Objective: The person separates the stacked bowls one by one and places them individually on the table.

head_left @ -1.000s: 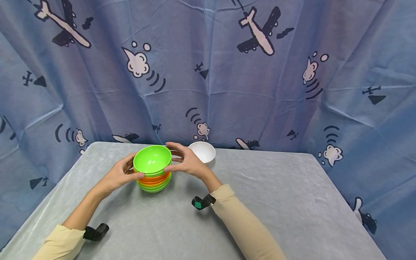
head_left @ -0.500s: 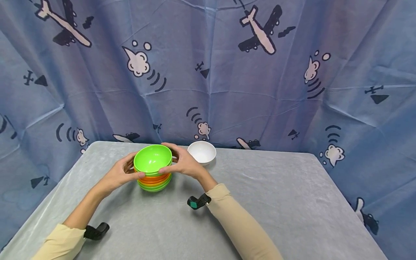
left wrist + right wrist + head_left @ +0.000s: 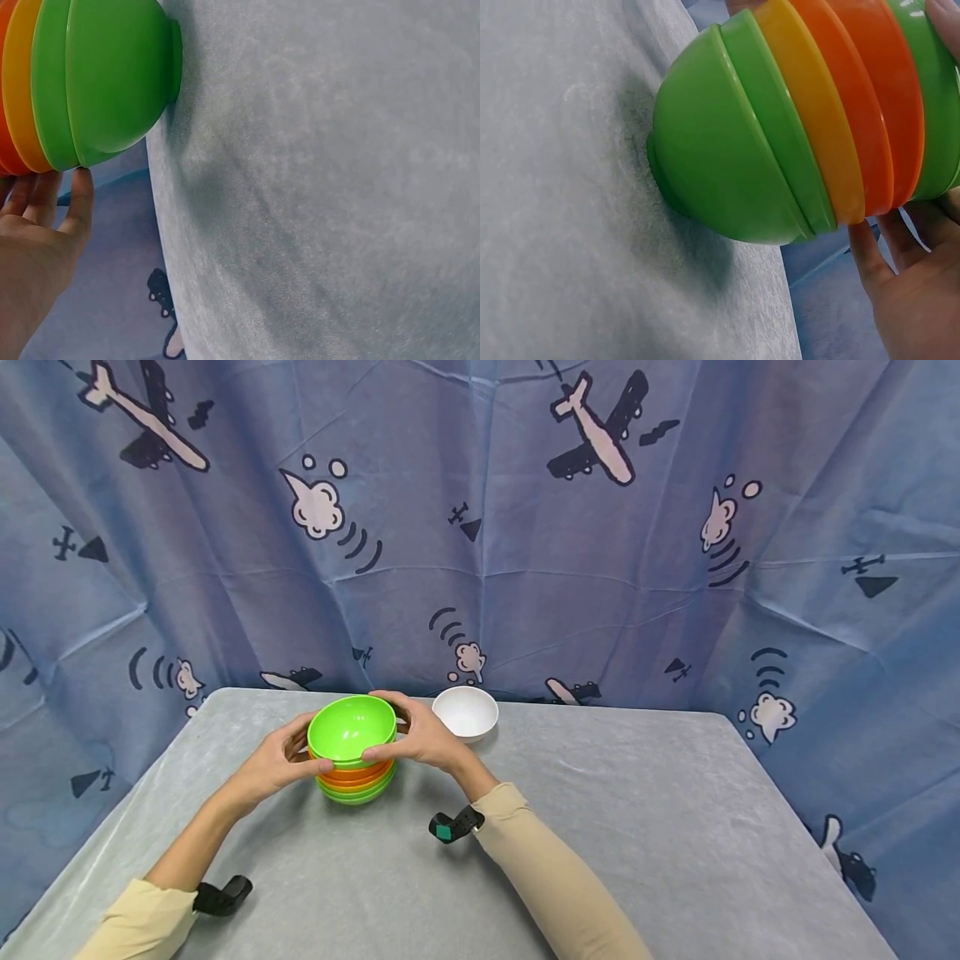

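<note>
A stack of nested bowls stands upright on the table, left of the middle in the head view. Its top is a green bowl [image 3: 351, 725]; below come orange bowls [image 3: 885, 90], a yellow bowl [image 3: 810, 97] and green ones, the lowest green bowl [image 3: 712, 150] resting on the cloth. My left hand [image 3: 273, 767] holds the stack's left side near the top, thumb in front and fingers behind. From the right, my right hand [image 3: 423, 739] curves round it, its thumb on the upper green bowls. In the right wrist view, that hand's fingertips touch the stack around the orange bowls.
A white bowl [image 3: 466, 713] sits by the far edge, just behind my right hand. Grey cloth covers the table [image 3: 645, 827]. A blue curtain [image 3: 570, 610] with printed airplanes hangs behind it. Each wrist bears a black strap [image 3: 222, 896].
My right hand has shifted slightly left and closer round the stack, its thumb sliding along the front of the green rim. The left hand and the bowls stay in place.
</note>
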`<state>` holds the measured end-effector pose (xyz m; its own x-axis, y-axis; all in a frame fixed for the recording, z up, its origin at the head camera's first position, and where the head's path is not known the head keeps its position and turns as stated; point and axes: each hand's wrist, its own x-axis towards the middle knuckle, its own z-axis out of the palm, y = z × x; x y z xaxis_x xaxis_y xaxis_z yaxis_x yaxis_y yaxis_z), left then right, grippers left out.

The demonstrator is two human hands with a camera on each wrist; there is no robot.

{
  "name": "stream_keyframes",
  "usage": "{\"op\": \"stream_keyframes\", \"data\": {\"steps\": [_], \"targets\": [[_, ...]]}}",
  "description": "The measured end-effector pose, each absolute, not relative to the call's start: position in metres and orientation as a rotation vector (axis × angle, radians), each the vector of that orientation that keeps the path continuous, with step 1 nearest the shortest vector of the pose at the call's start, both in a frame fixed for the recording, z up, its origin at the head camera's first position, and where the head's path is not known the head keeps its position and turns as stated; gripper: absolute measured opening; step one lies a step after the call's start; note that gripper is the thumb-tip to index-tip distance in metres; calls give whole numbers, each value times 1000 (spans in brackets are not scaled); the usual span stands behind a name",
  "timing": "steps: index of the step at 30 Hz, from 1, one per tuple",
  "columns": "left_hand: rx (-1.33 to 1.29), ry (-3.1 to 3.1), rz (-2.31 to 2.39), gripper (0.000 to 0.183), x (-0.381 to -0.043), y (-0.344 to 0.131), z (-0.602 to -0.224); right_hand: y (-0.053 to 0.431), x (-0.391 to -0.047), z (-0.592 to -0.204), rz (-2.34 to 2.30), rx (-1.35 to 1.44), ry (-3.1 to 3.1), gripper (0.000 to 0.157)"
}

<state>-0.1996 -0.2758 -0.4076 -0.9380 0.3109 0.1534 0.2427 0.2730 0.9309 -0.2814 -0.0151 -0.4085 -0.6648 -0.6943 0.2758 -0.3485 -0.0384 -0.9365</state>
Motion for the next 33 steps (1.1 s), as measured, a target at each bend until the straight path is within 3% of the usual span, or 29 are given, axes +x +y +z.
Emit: {"op": "stream_keyframes", "data": {"steps": [23,33], "targets": [[553,2466,1770,75,-202,-275,-410,-3,-282,-390,-1974,-1193,1905,76],[572,2453,1766,74,-201,-277,-409,30,-284,-376,-2052,-1150,1895,88]]}}
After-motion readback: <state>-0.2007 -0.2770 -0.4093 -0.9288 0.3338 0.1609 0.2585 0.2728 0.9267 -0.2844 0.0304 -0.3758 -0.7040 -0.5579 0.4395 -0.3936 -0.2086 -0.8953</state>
